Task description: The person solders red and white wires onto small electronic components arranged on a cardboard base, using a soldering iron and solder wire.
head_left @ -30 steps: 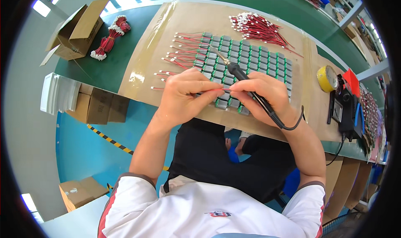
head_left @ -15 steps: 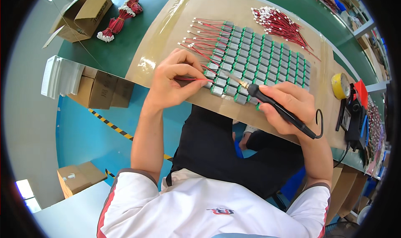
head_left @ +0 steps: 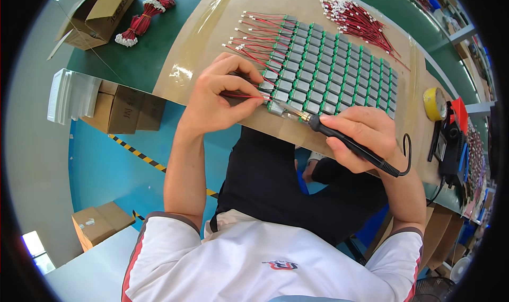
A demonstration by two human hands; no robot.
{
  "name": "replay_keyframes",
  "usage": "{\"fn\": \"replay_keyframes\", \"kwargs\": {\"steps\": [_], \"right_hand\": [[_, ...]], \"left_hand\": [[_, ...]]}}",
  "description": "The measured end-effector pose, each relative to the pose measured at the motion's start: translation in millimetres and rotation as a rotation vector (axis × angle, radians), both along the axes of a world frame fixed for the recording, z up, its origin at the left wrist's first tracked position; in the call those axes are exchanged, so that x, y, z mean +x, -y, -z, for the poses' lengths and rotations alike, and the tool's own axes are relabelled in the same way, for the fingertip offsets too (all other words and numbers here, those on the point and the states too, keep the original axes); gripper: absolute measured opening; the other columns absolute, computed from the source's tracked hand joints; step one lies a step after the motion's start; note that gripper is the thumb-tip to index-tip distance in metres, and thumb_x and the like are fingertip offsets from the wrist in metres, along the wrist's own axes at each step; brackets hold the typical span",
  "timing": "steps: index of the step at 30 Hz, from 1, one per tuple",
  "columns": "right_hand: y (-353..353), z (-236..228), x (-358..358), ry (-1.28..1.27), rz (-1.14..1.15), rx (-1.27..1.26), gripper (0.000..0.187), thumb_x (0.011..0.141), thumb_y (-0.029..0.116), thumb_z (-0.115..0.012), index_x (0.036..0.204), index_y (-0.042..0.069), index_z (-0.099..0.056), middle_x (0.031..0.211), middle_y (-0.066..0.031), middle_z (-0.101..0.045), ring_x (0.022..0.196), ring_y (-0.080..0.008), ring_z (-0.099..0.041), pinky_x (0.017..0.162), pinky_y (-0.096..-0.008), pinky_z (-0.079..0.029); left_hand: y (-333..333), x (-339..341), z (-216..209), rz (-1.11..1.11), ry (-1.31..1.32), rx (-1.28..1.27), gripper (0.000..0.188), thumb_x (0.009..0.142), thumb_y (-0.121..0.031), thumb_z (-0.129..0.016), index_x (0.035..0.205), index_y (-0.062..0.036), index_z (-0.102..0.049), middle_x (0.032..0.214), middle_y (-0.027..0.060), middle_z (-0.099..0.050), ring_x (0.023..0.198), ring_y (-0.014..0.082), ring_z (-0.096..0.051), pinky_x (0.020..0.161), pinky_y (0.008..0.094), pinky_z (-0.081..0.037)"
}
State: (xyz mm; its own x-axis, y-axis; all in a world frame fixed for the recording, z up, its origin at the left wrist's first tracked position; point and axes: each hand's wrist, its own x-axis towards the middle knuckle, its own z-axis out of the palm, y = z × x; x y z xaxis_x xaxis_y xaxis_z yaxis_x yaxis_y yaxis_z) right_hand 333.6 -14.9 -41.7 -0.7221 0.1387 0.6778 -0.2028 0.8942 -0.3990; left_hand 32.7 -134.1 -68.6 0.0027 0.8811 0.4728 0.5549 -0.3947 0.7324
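My left hand (head_left: 222,96) pinches a red and black wire lead (head_left: 241,95) between thumb and forefinger, its end at the near left corner of the block array. In my right hand (head_left: 366,135) is a black soldering iron (head_left: 347,143), held like a pen, its tip reaching the same corner beside the wire end. The array (head_left: 328,71) is made of grey battery-like blocks with green circuit strips, in rows on the brown paper. Along its left side, several attached red leads (head_left: 260,34) with white connectors stick out. Exactly where tip and wire touch is too small to tell.
Loose red leads (head_left: 352,24) lie in a pile behind the array. A yellow tape roll (head_left: 435,104) and a black soldering station (head_left: 452,151) stand at the right. Bundled leads (head_left: 146,16), an open carton (head_left: 98,18) and white trays (head_left: 74,97) are at the left.
The soldering iron's tip has moved nearer to me, down to the corner by the wire end. My left hand keeps its pinch on the lead. The view has shifted slightly.
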Motion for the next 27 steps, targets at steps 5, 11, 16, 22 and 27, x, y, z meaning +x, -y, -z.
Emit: {"fn": "replay_keyframes", "kwargs": {"steps": [5,11,16,22,27], "right_hand": [[-0.4,0.0,-0.7,-0.011,-0.017,-0.007,0.034,0.080,0.003,-0.083,0.113,-0.004,-0.081,0.083,-0.0134,-0.074,0.062,-0.0240,-0.071,0.053,-0.0327,-0.055],[-1.4,-0.6,-0.4,0.006,-0.037,-0.002,0.034,0.080,0.003,-0.084,0.113,-0.005,-0.081,0.086,-0.0140,-0.075,0.064,-0.0240,-0.072,0.054,-0.0327,-0.056],[-1.7,0.6,-1.0,0.004,-0.049,0.009,0.034,0.081,0.004,-0.084,0.113,-0.005,-0.080,0.086,-0.0142,-0.076,0.064,-0.0242,-0.072,0.054,-0.0329,-0.056],[-2.3,2.3,-2.3,-0.016,-0.062,0.011,0.034,0.081,0.003,-0.083,0.114,-0.006,-0.080,0.086,-0.0142,-0.076,0.064,-0.0244,-0.072,0.053,-0.0331,-0.056],[-2.3,2.7,-2.3,-0.021,-0.066,0.014,0.035,0.081,0.004,-0.084,0.114,-0.006,-0.080,0.086,-0.0141,-0.076,0.063,-0.0242,-0.072,0.053,-0.0330,-0.055]], "left_hand": [[0.4,0.9,-0.1,0.004,0.010,0.000,0.017,0.070,0.005,-0.085,0.085,-0.0017,-0.082,0.102,0.0084,-0.074,0.106,0.0241,-0.066,0.088,0.0352,-0.054],[0.7,2.1,-0.2,0.002,0.008,-0.002,0.017,0.070,0.005,-0.085,0.085,-0.0017,-0.082,0.102,0.0081,-0.074,0.105,0.0237,-0.066,0.088,0.0350,-0.055],[-0.4,1.7,0.3,-0.007,-0.016,0.017,0.014,0.072,0.004,-0.086,0.085,-0.0020,-0.083,0.101,0.0053,-0.075,0.105,0.0222,-0.069,0.083,0.0338,-0.058],[-0.7,2.2,1.8,-0.010,-0.016,0.019,0.014,0.072,0.003,-0.085,0.084,-0.0026,-0.083,0.100,0.0052,-0.075,0.104,0.0221,-0.068,0.083,0.0341,-0.058],[-1.3,2.1,2.1,-0.009,-0.032,0.026,0.014,0.072,0.004,-0.085,0.084,-0.0026,-0.083,0.099,0.0051,-0.076,0.104,0.0219,-0.069,0.083,0.0340,-0.058]]}}
